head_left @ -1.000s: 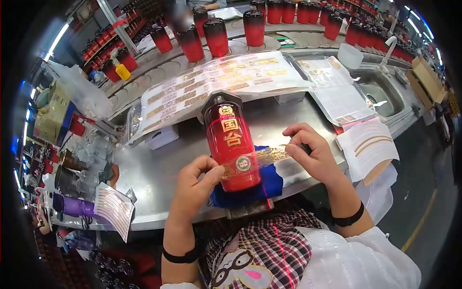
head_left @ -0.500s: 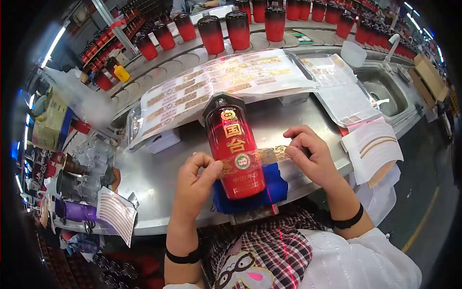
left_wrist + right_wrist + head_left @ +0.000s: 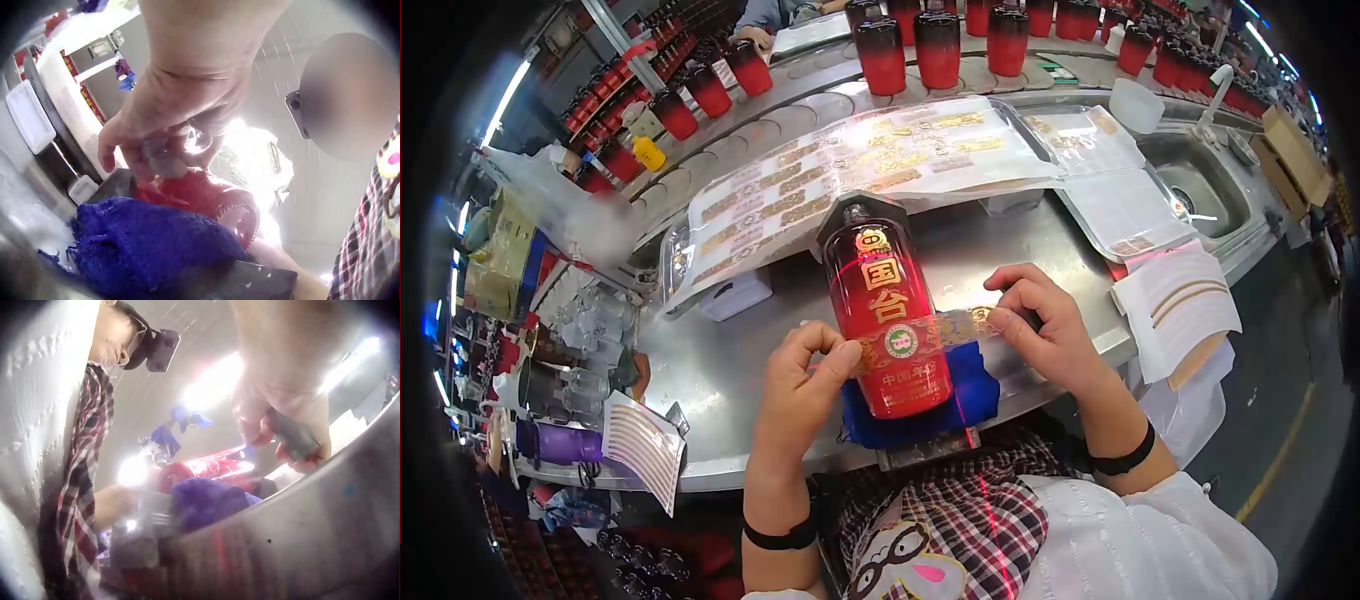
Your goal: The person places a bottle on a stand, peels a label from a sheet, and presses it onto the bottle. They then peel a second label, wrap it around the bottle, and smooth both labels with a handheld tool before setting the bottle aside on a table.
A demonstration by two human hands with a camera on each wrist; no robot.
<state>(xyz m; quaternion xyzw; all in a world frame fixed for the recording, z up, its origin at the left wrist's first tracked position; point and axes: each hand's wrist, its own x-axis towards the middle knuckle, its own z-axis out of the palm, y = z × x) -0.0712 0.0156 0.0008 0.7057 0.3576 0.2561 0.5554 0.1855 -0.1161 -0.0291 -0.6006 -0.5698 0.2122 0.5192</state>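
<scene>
A red bottle with a dark neck and gold characters lies tilted on a blue cloth, its base toward the person. Across its lower front runs a clear decal strip with gold pattern and a round green-white emblem. My left hand pinches the strip's left end between thumb and forefinger, close beside the bottle. On the other side my right hand pinches the right end, held off the glass. A dark flat piece is also tucked in the right hand's fingers.
Behind the bottle, trays hold white sheets of gold decals. A sink is at the right, near more strip sheets. Red-black bottles line the conveyor. A purple cup and glassware stand left.
The strip has shifted up the bottle, so small gold characters now show below it. Both hands keep their pinch. Conveyor bottles have moved, some left and some right.
</scene>
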